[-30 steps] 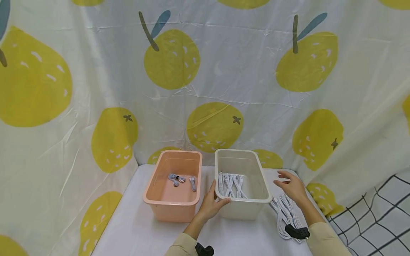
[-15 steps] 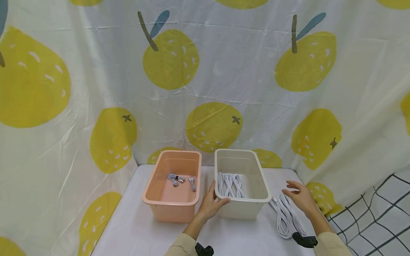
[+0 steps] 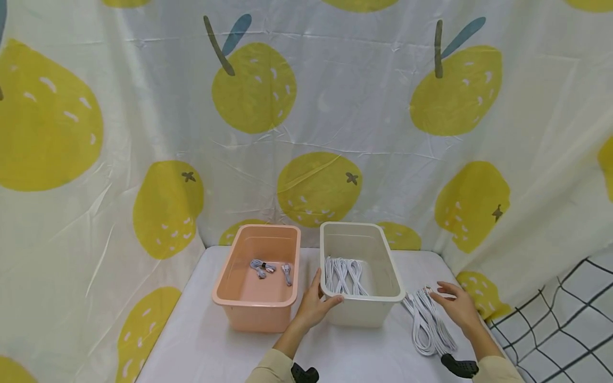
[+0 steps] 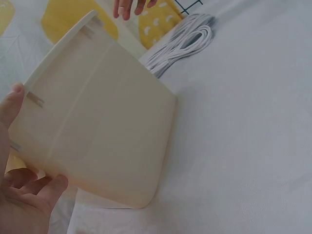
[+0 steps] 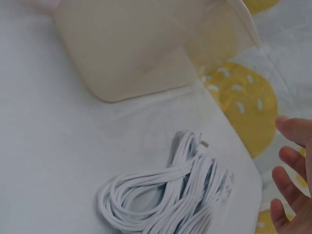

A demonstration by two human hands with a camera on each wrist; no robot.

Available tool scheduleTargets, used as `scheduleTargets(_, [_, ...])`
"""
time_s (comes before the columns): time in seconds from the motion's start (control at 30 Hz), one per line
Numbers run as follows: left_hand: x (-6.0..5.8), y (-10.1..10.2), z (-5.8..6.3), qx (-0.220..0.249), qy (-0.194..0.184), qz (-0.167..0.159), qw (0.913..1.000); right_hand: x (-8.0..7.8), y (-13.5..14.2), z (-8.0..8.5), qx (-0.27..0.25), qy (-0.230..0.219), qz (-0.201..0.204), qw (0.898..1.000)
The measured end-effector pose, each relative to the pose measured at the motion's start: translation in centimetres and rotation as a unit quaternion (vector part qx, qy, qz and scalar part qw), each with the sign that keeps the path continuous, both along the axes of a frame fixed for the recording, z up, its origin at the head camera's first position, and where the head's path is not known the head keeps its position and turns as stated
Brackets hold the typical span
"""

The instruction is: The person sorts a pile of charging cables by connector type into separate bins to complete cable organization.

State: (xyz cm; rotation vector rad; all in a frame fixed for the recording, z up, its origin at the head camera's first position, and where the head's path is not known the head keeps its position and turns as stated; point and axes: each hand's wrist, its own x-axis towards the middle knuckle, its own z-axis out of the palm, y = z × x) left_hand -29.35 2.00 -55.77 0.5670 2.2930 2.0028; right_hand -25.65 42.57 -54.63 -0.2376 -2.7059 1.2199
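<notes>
My left hand [image 3: 315, 308] grips the near left corner of a cream plastic bin [image 3: 366, 311], thumb along the front rim and fingers against its side. Several bundled white cables [image 3: 341, 276] lie inside this bin. My right hand [image 3: 457, 306] hovers with loosely bent fingers, holding nothing, by the far end of a pile of coiled white cables [image 3: 428, 324] on the table right of the bin. In the right wrist view, the coiled pile shows a small metal plug [image 5: 204, 144], and the fingers [image 5: 287, 187] are spread apart from it.
A peach plastic bin [image 3: 256, 314] stands left of the cream one, with a few short grey cables [image 3: 262, 267] inside. A fruit-print curtain [image 3: 325, 106] hangs behind the white table [image 3: 191, 340]. Black grid-patterned cloth [image 3: 560, 324] shows at the right.
My right hand has moved right and down, from beside the cream bin toward the far end of the cable pile. My left hand stays on the bin's corner.
</notes>
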Motion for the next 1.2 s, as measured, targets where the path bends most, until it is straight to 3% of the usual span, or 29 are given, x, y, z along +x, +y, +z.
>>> scheduleTargets(0.3, [-0.1,-0.2,-0.1,0.003,-0.005,0.003,1.0,0.2,1.2,-3.0,-0.016,-0.044,-0.046,0.998])
scheduleTargets(0.5, [-0.2,-0.1,0.0,0.009,-0.005,0.003,0.9999,0.3,1.4,-4.6,-0.048,-0.073,-0.084,0.993])
scheduleTargets(0.8, [0.0,0.0,0.2,0.005,-0.002,0.001,1.0,0.9,1.4,-7.4,-0.047,-0.121,-0.134,0.982])
scheduleTargets(1.07, [-0.2,0.1,0.3,0.001,0.003,-0.006,1.0,1.2,1.6,-9.3,0.026,-0.137,-0.114,0.984])
scheduleTargets(1.2, [-0.3,-0.1,0.3,-0.012,-0.004,0.004,0.9999,1.0,1.3,-9.5,0.004,-0.141,-0.115,0.983])
